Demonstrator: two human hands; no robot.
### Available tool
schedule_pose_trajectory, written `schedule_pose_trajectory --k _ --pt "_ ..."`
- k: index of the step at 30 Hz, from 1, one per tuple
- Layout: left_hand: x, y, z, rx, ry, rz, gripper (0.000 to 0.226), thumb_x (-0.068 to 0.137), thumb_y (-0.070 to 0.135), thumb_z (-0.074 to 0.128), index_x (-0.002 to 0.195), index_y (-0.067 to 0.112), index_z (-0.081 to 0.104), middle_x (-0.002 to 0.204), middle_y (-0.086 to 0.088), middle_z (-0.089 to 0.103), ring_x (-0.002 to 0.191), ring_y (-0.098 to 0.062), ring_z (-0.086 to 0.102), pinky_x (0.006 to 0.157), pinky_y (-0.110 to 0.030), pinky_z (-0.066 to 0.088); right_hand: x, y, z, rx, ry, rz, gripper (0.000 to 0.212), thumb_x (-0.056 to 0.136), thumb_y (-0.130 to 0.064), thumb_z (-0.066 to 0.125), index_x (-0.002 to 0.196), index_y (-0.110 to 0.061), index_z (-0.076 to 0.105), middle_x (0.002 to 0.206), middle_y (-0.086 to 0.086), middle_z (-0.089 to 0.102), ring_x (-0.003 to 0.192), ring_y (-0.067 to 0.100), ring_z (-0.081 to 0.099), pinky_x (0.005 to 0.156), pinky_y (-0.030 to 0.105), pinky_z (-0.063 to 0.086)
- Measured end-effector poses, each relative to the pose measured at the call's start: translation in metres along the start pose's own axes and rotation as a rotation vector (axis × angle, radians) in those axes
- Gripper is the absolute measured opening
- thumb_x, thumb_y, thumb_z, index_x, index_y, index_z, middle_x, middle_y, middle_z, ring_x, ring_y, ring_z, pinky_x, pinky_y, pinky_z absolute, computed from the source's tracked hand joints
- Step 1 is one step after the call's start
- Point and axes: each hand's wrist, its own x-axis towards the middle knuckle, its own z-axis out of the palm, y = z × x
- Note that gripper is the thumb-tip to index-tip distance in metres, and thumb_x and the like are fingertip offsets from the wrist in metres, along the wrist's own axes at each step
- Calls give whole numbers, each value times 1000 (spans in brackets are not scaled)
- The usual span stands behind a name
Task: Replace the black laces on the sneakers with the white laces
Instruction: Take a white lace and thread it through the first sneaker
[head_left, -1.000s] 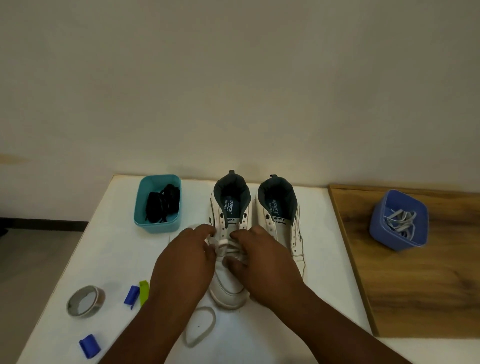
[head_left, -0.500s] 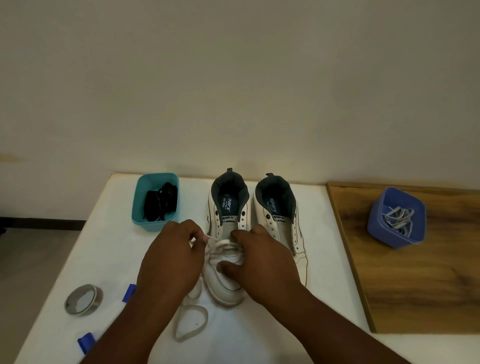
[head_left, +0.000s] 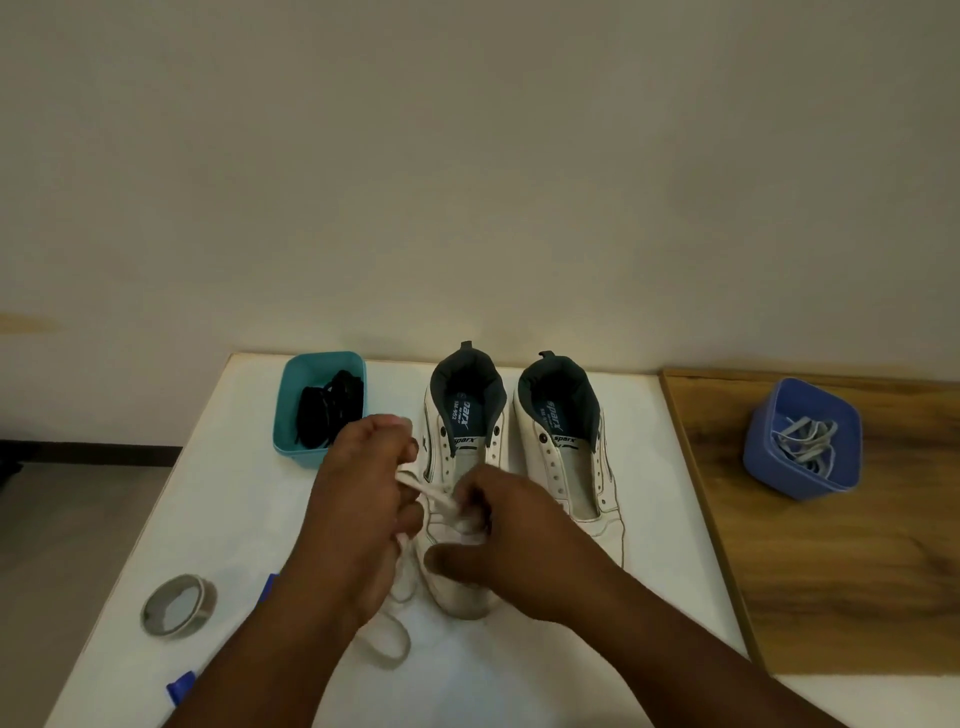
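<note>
Two white sneakers stand side by side on the white table (head_left: 519, 675), toes toward me. My left hand (head_left: 363, 499) grips a white lace (head_left: 434, 493) that runs taut to the left sneaker (head_left: 467, 441). The lace's slack falls below that hand into a loop on the table. Over the lower eyelets of the same sneaker, my right hand (head_left: 511, 535) pinches the lace with its fingertips. The right sneaker (head_left: 571, 467) has bare eyelets. Black laces (head_left: 332, 410) lie in a teal bin (head_left: 291, 410) at the back left.
A blue bin (head_left: 763, 457) with more white laces (head_left: 808, 439) stands on the wooden board (head_left: 831, 571) at the right. A tape roll (head_left: 179, 605) and small blue pieces (head_left: 182, 686) lie near the table's front left. A wall rises right behind the table.
My left hand has pulled the lace out to the left and away from the shoe, drawing it taut. The right hand has stayed over the lower eyelets.
</note>
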Motion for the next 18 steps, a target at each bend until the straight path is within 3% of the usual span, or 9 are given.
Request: schedule_pose_trajectory --k 2,4,7,9,12,14,18 --pt "-3 8 0 -426 -91 -127 7 99 22 57 99 15 57 82 -1 59 43 -3 35 35 -16 29 -4 -8 1 119 -214 1 45 72 -49 88 108 -38 63 97 -10 63 74 2 57 69 30 55" --pt "-4 11 -2 -645 -136 -210 15 96 24 61 108 16 59 86 -1 64 45 -3 34 36 -13 30 -7 -12 6 136 -276 -24 42 72 -51 88 105 -46 63 99 -13 64 71 -4 56 66 20 48" --pt "-3 11 -3 -767 -139 -241 24 96 25 60 119 17 60 88 -1 65 47 -3 33 37 -11 30 -8 -14 7 127 -402 -62 22 83 -44 81 99 -30 74 93 -5 70 72 -2 58 72 22 48" --pt "1 11 -7 -751 -86 -151 19 95 25 60 112 17 60 85 3 62 46 -2 33 36 -11 29 -9 -13 2 87 -400 -59 22 90 -42 74 92 -20 75 82 -1 69 69 7 60 71 29 51" --pt "6 12 -18 -387 203 28 8 96 22 63 103 20 65 86 3 62 54 -5 41 42 -17 34 -4 -4 -11 -95 18 -22 27 97 -46 62 80 -25 65 69 -5 60 59 6 55 61 31 48" --pt "9 7 -25 -120 360 84 11 96 23 66 107 21 68 91 -2 63 59 -11 43 48 -24 38 1 6 -23 -160 342 -27 20 101 -43 54 87 -32 62 67 -8 59 59 6 56 57 28 47" --pt "11 -4 -27 110 316 163 10 95 23 68 104 24 68 89 -2 62 64 -13 48 54 -29 43 6 18 -34 18 670 -73 12 104 -37 52 101 -35 64 71 -10 63 58 9 58 53 25 47"
